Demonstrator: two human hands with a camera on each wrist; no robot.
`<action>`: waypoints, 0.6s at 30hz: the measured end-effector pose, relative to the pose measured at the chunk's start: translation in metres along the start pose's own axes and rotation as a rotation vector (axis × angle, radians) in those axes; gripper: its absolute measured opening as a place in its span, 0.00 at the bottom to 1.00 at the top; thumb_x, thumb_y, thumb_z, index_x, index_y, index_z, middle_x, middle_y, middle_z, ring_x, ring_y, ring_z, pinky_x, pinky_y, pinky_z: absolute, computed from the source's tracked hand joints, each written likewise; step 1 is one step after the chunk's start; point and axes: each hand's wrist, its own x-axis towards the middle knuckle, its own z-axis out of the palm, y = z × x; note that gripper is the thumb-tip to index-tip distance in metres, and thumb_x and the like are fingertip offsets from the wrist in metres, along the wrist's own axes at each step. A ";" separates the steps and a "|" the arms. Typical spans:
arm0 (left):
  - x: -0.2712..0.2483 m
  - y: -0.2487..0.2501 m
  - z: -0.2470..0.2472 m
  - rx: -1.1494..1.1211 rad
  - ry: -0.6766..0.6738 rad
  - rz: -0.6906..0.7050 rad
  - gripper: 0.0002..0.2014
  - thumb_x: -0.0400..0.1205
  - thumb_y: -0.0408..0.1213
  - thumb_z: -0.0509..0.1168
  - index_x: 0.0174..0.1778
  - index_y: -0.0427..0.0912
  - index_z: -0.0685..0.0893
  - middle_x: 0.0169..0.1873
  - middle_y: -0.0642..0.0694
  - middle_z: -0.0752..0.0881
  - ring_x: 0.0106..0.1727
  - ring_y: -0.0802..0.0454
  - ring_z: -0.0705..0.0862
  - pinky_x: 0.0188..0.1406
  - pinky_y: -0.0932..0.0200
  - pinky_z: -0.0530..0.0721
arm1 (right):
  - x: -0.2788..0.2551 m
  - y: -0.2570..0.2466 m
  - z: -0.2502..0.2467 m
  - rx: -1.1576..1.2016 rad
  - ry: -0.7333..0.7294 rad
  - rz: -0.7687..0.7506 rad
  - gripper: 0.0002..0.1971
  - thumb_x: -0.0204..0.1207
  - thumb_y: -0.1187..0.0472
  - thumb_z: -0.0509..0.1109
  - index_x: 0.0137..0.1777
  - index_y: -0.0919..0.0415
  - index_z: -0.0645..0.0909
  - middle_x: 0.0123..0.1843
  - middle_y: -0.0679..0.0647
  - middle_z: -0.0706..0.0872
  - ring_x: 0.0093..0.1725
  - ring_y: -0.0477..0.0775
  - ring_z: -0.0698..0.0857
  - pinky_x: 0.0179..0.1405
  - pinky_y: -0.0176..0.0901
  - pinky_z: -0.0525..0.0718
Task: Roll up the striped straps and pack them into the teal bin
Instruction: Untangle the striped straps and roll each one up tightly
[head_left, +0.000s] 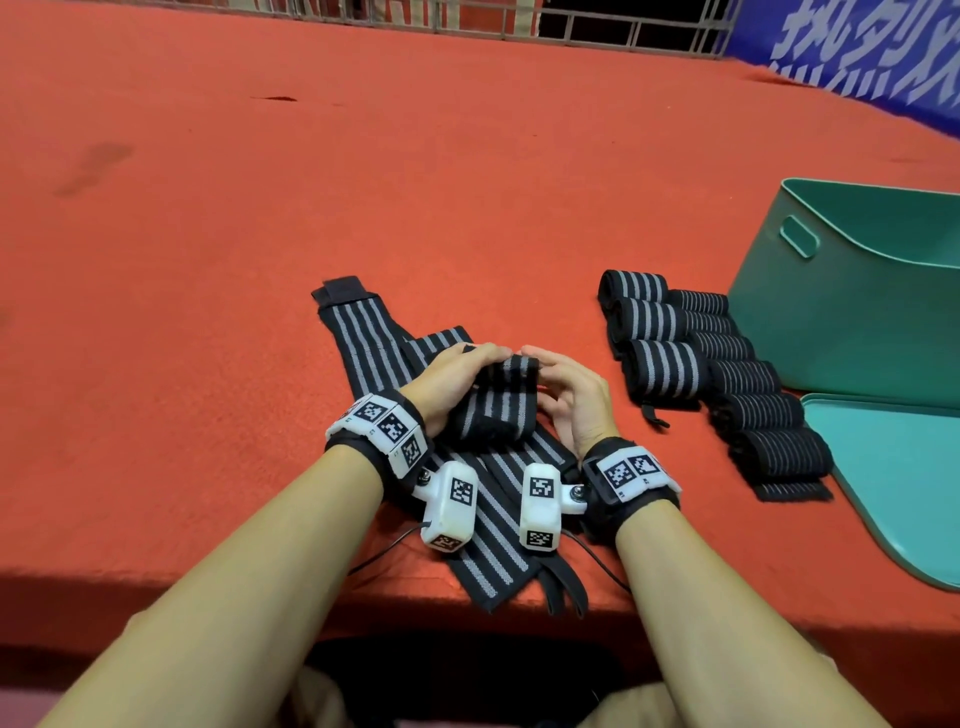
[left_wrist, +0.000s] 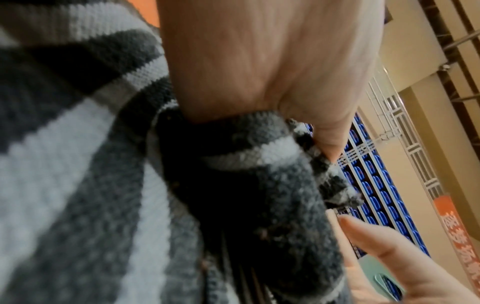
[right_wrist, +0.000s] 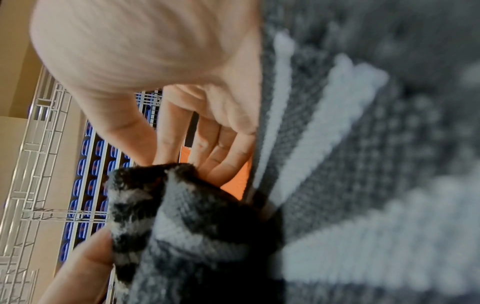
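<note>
Red carpeted table (head_left: 363, 171) fills most of the head view. Teal bin (head_left: 852, 322) stands at right edge, mid-height, its lid (head_left: 893, 478) flat just below it. Rolled straps (head_left: 670, 332), two rows, lie touching each other just left of the bin; none visibly inside it yet. Flat striped straps (head_left: 358, 338) fan out from frame centre toward upper left and down to the table's near edge.

Step in hand, by my read: rolling the strap roll (head_left: 498, 400) at centre. To do it well: keep edges square so stripes stack, hold tension w/ thumbs, roll evenly from both sides, don't let the core slacken.

Left hand (head_left: 447, 384) curls over the roll's left end, fingers gripping fabric. Right hand (head_left: 571, 395) cups the right end, fingers bent on the top edge; wrist views confirm fingertips pinch the cloth. Both forearms reach in from bottom, wrists close together, palms facing each other.
</note>
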 end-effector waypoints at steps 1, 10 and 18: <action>0.001 -0.001 -0.002 -0.014 -0.002 0.013 0.09 0.86 0.43 0.67 0.45 0.42 0.87 0.38 0.47 0.90 0.41 0.52 0.89 0.44 0.58 0.87 | 0.002 0.000 -0.001 0.005 -0.003 0.007 0.10 0.82 0.66 0.68 0.56 0.66 0.90 0.50 0.60 0.94 0.52 0.55 0.91 0.52 0.46 0.88; 0.004 0.014 -0.010 -0.013 0.058 0.050 0.29 0.79 0.27 0.76 0.74 0.45 0.75 0.57 0.37 0.89 0.53 0.44 0.92 0.52 0.51 0.91 | 0.000 -0.001 -0.003 -0.044 -0.102 0.064 0.25 0.76 0.69 0.80 0.73 0.64 0.83 0.63 0.63 0.91 0.64 0.63 0.91 0.65 0.53 0.88; 0.010 0.021 0.018 0.307 0.066 0.150 0.17 0.82 0.46 0.73 0.49 0.35 0.77 0.39 0.44 0.82 0.41 0.50 0.84 0.45 0.48 0.82 | -0.001 -0.004 -0.010 0.094 -0.063 0.018 0.26 0.80 0.81 0.68 0.77 0.67 0.78 0.66 0.64 0.89 0.52 0.50 0.93 0.47 0.37 0.91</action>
